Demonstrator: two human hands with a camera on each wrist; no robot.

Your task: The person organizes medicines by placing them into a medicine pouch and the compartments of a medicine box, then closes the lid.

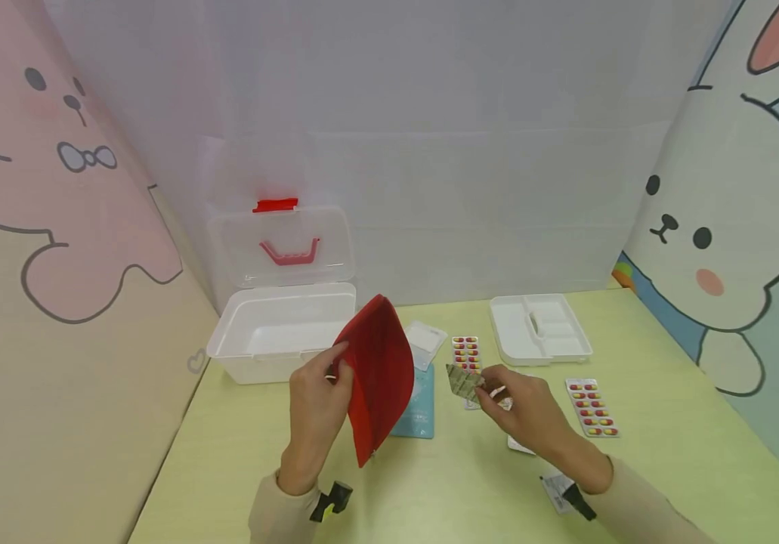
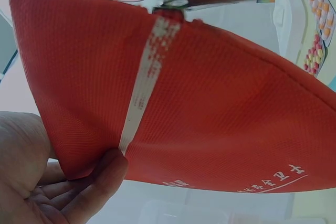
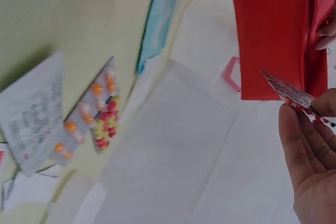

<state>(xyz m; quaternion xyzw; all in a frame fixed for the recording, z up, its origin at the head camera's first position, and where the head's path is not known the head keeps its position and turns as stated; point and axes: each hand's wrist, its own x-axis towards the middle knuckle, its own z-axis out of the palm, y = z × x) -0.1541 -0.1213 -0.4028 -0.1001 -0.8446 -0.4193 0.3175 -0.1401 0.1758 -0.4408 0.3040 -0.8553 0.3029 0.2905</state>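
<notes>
Holding a red pouch [image 1: 384, 363] up over the table [image 1: 205, 461] with the left hand [image 1: 319, 400], thumb and curled fingers pressed together on its left edge; showing a pale strip [image 2: 140, 87] and white lettering [image 2: 282, 179] on its outer side. Pinching a small foil pill pack [image 1: 462, 382], right of the pouch, between thumb and fingers of the right hand [image 1: 527, 404], parted only by the pack itself; pointing one end of it toward the pouch, with a gap between in the head view. Lying partly hidden behind the pouch, a blue packet [image 1: 419, 412], with a white sachet [image 1: 426, 338] at its far end. Lying right of the pouch, a red-and-yellow capsule pack [image 1: 465, 353]; farther right, a second capsule pack [image 1: 591, 408]. Resting back and right of the pouch, a white divided tray [image 1: 513, 325]. Standing back and left of the pouch, a white box [image 1: 249, 368], with its clear lid [image 1: 239, 253] raised, bearing a pink handle [image 1: 290, 257] and a red latch [image 1: 276, 205]. Lying to the near right of the pouch, beside the right sleeve [image 1: 641, 499], a printed sachet [image 1: 556, 489]
</notes>
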